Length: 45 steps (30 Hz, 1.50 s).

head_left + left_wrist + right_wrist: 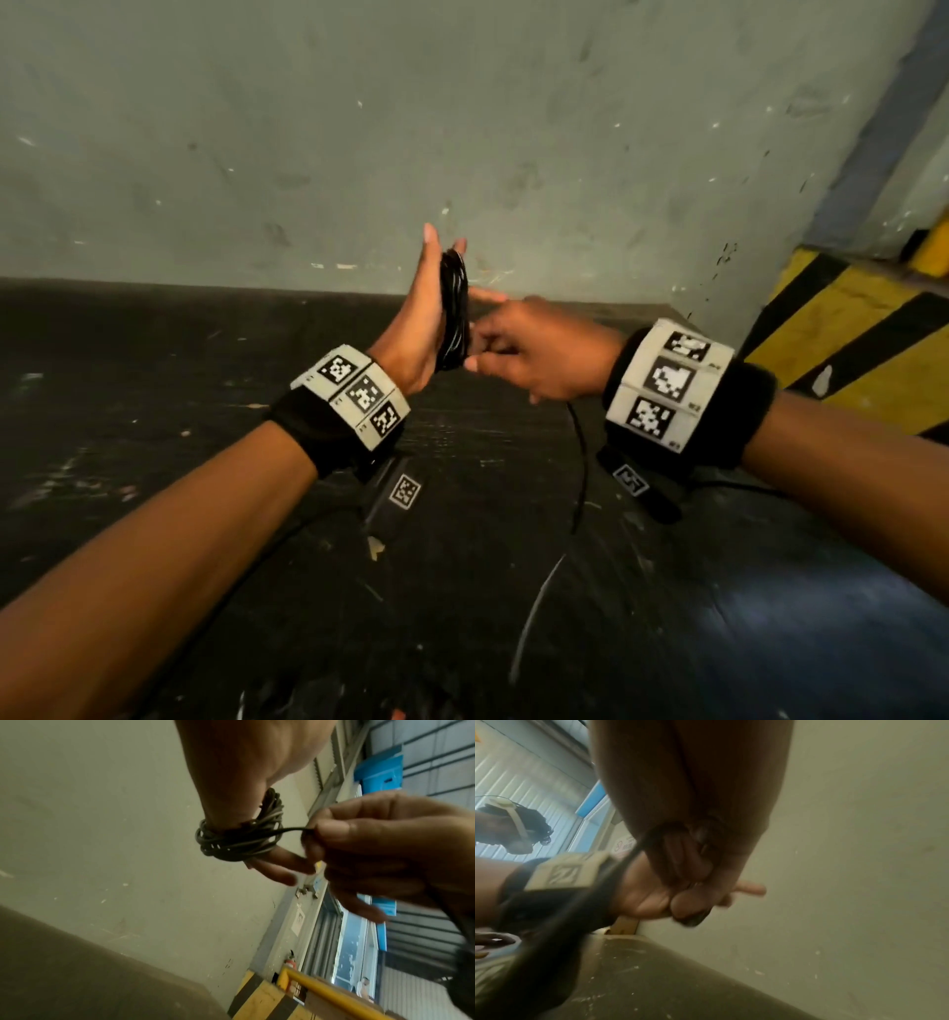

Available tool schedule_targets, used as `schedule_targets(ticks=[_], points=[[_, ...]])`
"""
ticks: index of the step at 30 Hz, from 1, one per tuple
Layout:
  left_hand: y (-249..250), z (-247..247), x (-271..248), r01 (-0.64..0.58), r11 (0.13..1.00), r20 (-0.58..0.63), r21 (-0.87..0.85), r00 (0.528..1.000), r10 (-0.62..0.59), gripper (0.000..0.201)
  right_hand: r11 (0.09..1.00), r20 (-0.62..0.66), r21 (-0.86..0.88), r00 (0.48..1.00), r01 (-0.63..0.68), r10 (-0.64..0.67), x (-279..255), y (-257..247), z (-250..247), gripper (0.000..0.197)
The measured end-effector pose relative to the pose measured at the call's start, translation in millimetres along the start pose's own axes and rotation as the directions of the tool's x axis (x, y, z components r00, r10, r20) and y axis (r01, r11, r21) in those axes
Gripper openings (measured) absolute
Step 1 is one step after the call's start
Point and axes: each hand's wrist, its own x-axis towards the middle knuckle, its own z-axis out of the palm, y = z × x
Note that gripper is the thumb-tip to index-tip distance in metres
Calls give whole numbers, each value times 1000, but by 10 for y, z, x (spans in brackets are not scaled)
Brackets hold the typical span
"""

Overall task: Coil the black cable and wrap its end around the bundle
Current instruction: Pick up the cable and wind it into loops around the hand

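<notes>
Black cable (239,841) is mostly wound: a tight stack of loops sits around the left hand (418,329), which is held upright with fingers straight, acting as a former. Straight fingers make sense here, they keep loop size constant and, I'd guess, let the bundle slide off later.

Right hand (534,354) sits just beside the bundle and pinches the free strand between thumb and forefinger, other fingers loosely curled. From the left wrist view the strand runs taut from the coil into that pinch, so tension looks deliberate, to keep the turns from springing open.

Loose tail (580,462) hangs below the right hand toward the dark floor (154,360); how much is left I can't tell.

Judgement: coiling nearly done, end wrap around the bundle not yet started. Next the bundle likely needs to come off the fingers without loosening. Risk: loops spilling if tension drops.

Grey wall (462,128) behind, yellow-black striped kerb (847,334) to the right.
</notes>
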Motion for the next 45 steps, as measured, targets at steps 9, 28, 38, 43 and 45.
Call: schedule_targets(ticks=[9,28,38,43,45], points=[[-201,26,-342,115,966,294,233,938,-182,78,988,-12,-131,997,80,-83,90,101,-780,24],[118,-62,-121,-42,986,-63,-159,997,32,71,988,-144,150,988,-39,61,83,77,714,24],[-473,-47,-601,114,908,-65,402,993,-96,50,995,244,-72,968,76,-56,-50,-161,524,19],[-749,-112,-871,217,894,23,392,969,-246,87,989,230,-81,968,124,-102,-161,-131,684,24],[-851,-150,-1001,252,883,39,395,956,-290,89,982,186,-115,975,148,-125,-224,-149,832,25]])
